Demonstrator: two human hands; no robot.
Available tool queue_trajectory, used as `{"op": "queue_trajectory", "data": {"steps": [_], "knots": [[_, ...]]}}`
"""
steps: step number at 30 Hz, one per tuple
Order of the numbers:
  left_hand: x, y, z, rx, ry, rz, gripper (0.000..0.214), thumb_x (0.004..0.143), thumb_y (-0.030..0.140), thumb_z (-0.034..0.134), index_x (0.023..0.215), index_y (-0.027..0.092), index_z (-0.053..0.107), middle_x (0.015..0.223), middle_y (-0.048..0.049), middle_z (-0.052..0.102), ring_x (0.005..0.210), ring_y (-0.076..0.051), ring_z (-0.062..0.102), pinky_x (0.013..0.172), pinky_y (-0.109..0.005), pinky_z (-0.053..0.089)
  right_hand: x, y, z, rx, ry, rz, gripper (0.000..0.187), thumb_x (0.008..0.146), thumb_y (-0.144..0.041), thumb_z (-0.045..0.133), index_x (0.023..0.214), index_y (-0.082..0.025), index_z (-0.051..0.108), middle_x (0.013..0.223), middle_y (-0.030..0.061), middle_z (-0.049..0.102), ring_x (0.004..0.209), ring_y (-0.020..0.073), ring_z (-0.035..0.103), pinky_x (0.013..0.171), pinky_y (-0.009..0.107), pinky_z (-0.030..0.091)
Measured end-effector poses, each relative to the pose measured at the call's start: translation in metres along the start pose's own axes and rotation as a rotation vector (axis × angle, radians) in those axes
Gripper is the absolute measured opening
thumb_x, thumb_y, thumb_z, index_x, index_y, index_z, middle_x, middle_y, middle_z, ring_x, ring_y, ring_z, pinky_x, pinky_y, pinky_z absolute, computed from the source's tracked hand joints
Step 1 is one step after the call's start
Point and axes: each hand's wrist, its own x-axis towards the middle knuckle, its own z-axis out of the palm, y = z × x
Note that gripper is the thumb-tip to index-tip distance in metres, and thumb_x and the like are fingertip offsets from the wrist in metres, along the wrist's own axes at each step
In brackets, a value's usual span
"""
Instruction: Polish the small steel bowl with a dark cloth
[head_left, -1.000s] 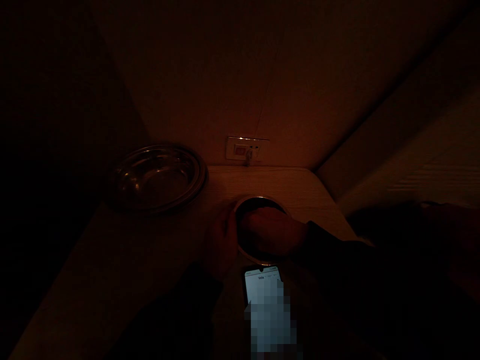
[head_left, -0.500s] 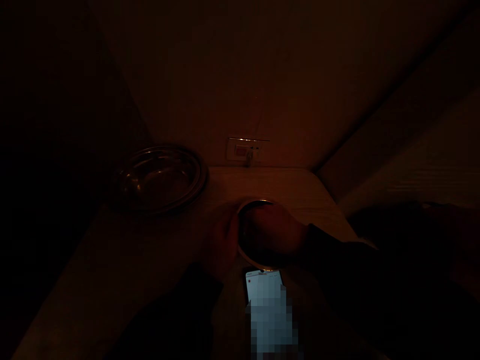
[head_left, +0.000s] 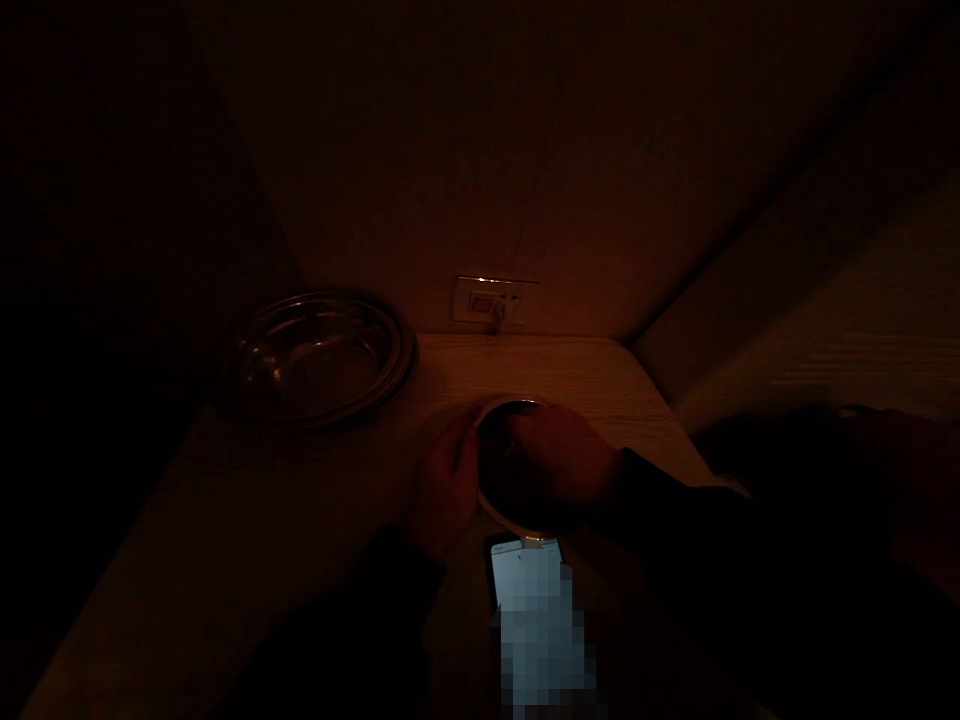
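Observation:
In very dim light, a round bowl [head_left: 491, 508] with a pale, shiny rim stands on the wooden table. My left hand [head_left: 448, 485] is wrapped against the bowl's left side, with its thumb at the rim. My right hand [head_left: 566, 450] reaches over the right rim, its bunched fingers pointing down inside the bowl. Whatever those fingers hold, and what lies in the bowl, is lost in the dark. Just below the bowl lies a lit phone [head_left: 536, 620], its screen mostly blurred out.
Shiny, wide metal basins [head_left: 322, 360], apparently stacked, sit at the table's back left. A wall socket with a switch [head_left: 491, 300] is behind the table [head_left: 592, 375], with something plugged in. A dark shape [head_left: 795, 445] lies beyond the right edge.
My right hand has shifted slightly within the bowl. My left hand keeps its place at the side. The scene looks a little different in brightness, and the phone's screen has changed.

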Motion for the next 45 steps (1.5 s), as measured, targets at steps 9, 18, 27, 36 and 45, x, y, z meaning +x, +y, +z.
{"op": "queue_trajectory", "data": {"steps": [9,18,27,36,45], "knots": [[-0.001,0.000,0.000,0.022,0.060,-0.024,0.034,0.087,0.026,0.039,0.109,0.017,0.063,0.114,-0.0073,0.067,0.107,-0.020,0.060,0.096,-0.036,0.045,0.000,0.003,0.001,0.090,0.003,-0.361,0.020,0.076,-0.011,0.052,0.089,-0.013,0.067,0.093,0.0101,0.069,0.080,0.0182,0.063,0.065,0.025,0.042],[0.003,0.003,-0.002,0.004,0.070,-0.076,0.034,0.087,0.031,0.040,0.108,0.016,0.063,0.112,-0.0077,0.067,0.104,-0.020,0.061,0.094,-0.033,0.045,-0.012,0.007,0.006,0.201,-0.020,-0.300,0.017,0.079,-0.014,0.053,0.090,-0.016,0.066,0.088,0.0068,0.069,0.075,0.0161,0.063,0.059,0.023,0.037],[-0.002,0.005,-0.001,0.023,0.014,-0.078,0.038,0.089,0.035,0.038,0.115,0.018,0.059,0.120,-0.0080,0.063,0.111,-0.021,0.057,0.098,-0.034,0.042,0.009,0.003,0.014,0.233,0.159,-0.072,0.025,0.085,-0.020,0.042,0.101,-0.011,0.060,0.096,0.0152,0.067,0.082,0.0236,0.064,0.062,0.028,0.041],[0.001,0.002,0.000,0.096,0.088,-0.063,0.039,0.090,0.030,0.035,0.115,0.014,0.059,0.120,-0.0103,0.063,0.112,-0.021,0.057,0.098,-0.035,0.042,0.007,0.011,0.006,0.262,-0.063,-0.296,0.019,0.081,-0.022,0.052,0.092,-0.020,0.067,0.094,0.0037,0.069,0.080,0.0145,0.062,0.062,0.021,0.039],[0.000,0.000,0.000,0.107,0.083,-0.045,0.037,0.089,0.027,0.036,0.112,0.014,0.061,0.119,-0.0103,0.064,0.110,-0.022,0.058,0.097,-0.036,0.044,0.004,0.017,-0.014,0.135,-0.289,-0.388,0.016,0.071,-0.013,0.057,0.079,-0.015,0.071,0.076,0.0069,0.069,0.065,0.0163,0.061,0.053,0.023,0.036]]}}
